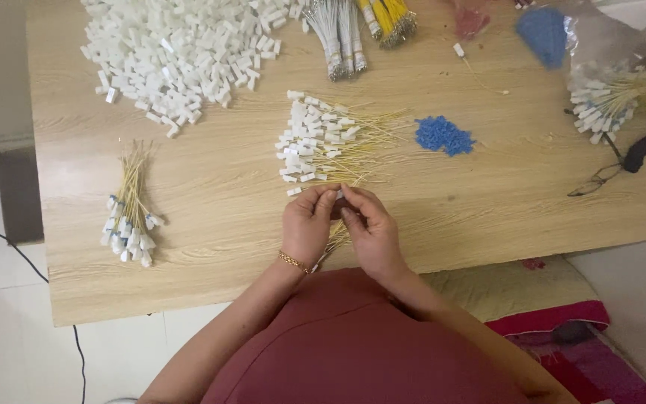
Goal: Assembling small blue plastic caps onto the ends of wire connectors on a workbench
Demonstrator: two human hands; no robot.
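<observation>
My left hand (pixel 309 224) and my right hand (pixel 370 228) meet at the near edge of the wooden table (pixel 211 194). Together they pinch a small white connector on a thin yellow wire (pixel 336 238) that trails down between my palms. Just beyond my fingers lies a loose pile of yellow wires with white connectors (pixel 323 142). A small heap of blue pieces (pixel 443 135) sits to the right of that pile.
A large heap of white connectors (pixel 181 52) fills the far left. A bundle of wires with white and blue ends (pixel 130 217) lies at the near left. Bundled wires (pixel 345 30), a plastic bag (pixel 600 30), another wire bunch (pixel 607 97) and spectacles (pixel 600 179) are on the right.
</observation>
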